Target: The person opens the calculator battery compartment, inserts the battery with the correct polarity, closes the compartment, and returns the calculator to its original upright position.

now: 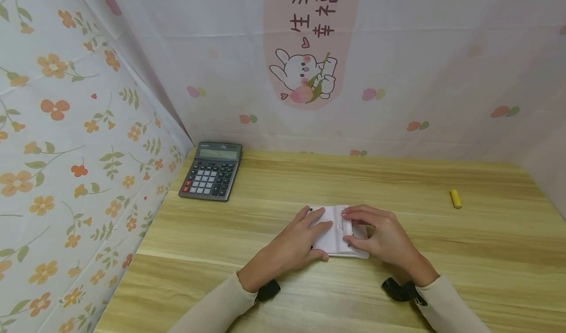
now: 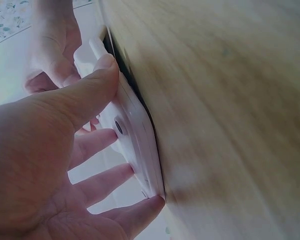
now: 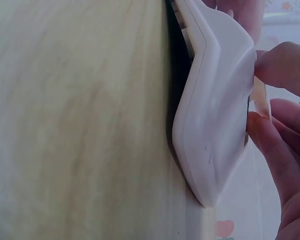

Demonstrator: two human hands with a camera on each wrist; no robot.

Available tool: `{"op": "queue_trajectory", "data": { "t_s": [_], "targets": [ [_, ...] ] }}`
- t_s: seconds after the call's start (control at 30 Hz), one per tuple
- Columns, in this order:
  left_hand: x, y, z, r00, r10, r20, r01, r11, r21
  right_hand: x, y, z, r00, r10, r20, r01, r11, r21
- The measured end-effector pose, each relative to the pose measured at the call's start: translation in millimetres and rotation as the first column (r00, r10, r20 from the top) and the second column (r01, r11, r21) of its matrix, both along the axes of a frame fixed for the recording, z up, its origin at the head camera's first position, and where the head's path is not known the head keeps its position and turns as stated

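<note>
head view, left hand (image 1: 298,240) spread on white device (image 1: 334,243), right hand (image 1: 388,235) pinching small cover (image 1: 348,228)

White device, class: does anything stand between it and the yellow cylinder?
Yes: the right hand lies between the white device and the yellow cylinder; past that hand, nothing visible blocks the way.

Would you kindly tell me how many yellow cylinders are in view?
1: the yellow cylinder lies on the table, right of the right hand and white device. Any inside the device would be hidden.
</note>
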State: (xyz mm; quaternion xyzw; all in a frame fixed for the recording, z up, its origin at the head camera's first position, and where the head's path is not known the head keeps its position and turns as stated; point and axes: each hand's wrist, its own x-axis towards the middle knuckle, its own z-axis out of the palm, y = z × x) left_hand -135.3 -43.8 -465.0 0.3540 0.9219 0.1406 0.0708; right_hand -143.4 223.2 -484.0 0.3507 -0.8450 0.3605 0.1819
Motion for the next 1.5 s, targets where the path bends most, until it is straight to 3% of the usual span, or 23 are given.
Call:
{"op": "queue_trajectory", "data": {
  "t_s": [0.77, 1.2, 1.5],
  "targets": [
    [-0.3, -0.1, -0.1, 1.000, -0.006, -0.006, 0.006, 1.000, -0.013, -0.3, -0.8, -2.0, 0.999, 0.022, 0.023, -0.021, 0.999, -0.028],
    [0.2, 0.4, 2.1, 1.000, -0.002, -0.003, 0.002, 1.000, -0.015, 1.1, -0.2, -3.4, 0.980, 0.066, 0.190, -0.040, 0.990, -0.138],
    [0.2, 0.7, 2.5, 1.000, -0.010, -0.011, 0.010, 1.000, -0.019, 1.1, 0.6, 1.8, 0.972, 0.071, 0.223, -0.051, 0.994, -0.095]
  ]
}}
